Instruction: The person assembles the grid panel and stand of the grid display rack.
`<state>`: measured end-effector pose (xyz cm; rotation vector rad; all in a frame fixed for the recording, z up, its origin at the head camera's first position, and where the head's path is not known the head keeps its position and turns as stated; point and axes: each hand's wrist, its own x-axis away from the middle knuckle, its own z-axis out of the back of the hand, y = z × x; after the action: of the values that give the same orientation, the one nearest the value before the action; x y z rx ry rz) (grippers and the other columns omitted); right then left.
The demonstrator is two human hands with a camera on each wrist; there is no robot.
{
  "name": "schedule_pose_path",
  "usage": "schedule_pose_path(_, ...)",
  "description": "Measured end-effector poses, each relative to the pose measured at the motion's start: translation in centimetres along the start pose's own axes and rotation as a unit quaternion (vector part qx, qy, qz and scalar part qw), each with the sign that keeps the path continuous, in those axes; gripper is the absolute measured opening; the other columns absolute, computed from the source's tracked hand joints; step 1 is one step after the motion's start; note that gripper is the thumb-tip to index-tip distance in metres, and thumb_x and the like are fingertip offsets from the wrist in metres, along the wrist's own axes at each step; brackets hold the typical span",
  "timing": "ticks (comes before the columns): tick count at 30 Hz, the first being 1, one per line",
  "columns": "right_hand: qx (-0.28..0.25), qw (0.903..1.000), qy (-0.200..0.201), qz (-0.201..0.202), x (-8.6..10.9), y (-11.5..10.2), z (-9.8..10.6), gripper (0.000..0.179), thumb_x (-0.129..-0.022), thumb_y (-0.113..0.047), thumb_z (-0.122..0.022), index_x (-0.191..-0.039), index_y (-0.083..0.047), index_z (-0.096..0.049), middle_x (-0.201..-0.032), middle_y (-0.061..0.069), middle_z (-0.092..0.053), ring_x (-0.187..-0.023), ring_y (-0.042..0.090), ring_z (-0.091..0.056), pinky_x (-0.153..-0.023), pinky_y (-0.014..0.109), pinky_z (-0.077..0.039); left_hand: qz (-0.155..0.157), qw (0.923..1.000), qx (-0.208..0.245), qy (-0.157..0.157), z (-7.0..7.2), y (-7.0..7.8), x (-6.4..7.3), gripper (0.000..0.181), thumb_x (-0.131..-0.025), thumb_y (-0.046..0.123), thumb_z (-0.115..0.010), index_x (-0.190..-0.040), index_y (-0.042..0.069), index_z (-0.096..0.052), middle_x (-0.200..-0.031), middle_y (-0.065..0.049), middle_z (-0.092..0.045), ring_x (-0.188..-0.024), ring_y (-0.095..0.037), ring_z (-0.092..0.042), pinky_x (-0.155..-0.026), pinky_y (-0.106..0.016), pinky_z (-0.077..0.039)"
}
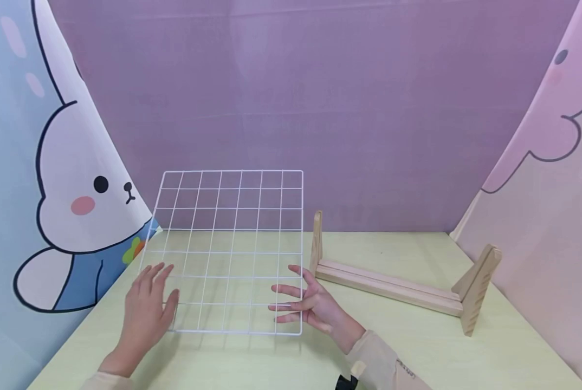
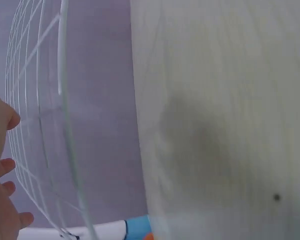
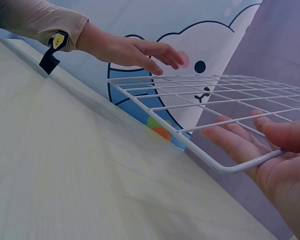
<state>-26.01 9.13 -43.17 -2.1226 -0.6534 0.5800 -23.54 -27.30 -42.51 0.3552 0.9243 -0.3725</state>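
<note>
A white wire grid panel (image 1: 231,252) is raised above the table, tilted, its near edge toward me. My right hand (image 1: 322,306) holds it at the near right corner. In the right wrist view the thumb (image 3: 289,135) lies over the edge wire while the other fingers spread beneath the mesh. Around the panel's near left side is my left hand (image 1: 148,303), its fingers loosely bent. Seen from the right wrist, that hand hovers just above the wires and seems apart from them.
A wooden stand (image 1: 393,287) with two upright end pieces and a grooved bar sits on the right of the pale table (image 1: 252,363). Behind hangs a purple cloth (image 1: 369,108). Cartoon-printed cloths flank both sides.
</note>
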Motion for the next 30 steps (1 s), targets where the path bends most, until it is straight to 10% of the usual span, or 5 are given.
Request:
schedule_pose_path(5,0.002,1.0000,0.004,-0.003,-0.1,0.1,-0.1,0.083,-0.087,0.026,-0.034,-0.155,-0.018,-0.016,-0.130,0.016,-0.059,-0.120,0.056,-0.051,-0.090,0.056,-0.049,-0.054,0.9981,-0.023,-0.016,-0.9,2.1,-0.4,0.064,-0.104,0.048,-0.025,-0.132,-0.004,-0.051,-0.131,-0.031,-0.049,-0.122,-0.054,-0.041,-0.091,-0.072,-0.033)
schedule_pose_path(13,0.007,1.0000,0.003,0.001,0.0,0.2,-0.2,0.082,-0.087,0.026,-0.033,-0.154,-0.018,-0.017,-0.131,0.017,-0.058,-0.119,0.056,-0.051,-0.090,0.056,-0.049,-0.076,0.9941,-0.036,-0.068,-2.3,4.7,-1.2,0.065,-0.103,0.053,-0.025,-0.139,0.003,-0.048,-0.139,-0.025,-0.045,-0.129,-0.050,-0.037,-0.094,-0.073,-0.032)
schedule_pose_path(30,0.009,0.9998,-0.016,0.002,-0.3,0.5,-0.4,0.078,-0.087,0.025,-0.035,-0.151,-0.018,-0.021,-0.129,0.015,-0.060,-0.119,0.058,-0.050,-0.090,0.058,-0.049,-0.045,0.9902,-0.069,-0.113,-3.8,5.0,-3.4,0.072,-0.080,0.045,-0.066,-0.143,0.015,-0.046,-0.141,-0.021,-0.045,-0.132,-0.049,-0.035,-0.088,-0.078,-0.034)
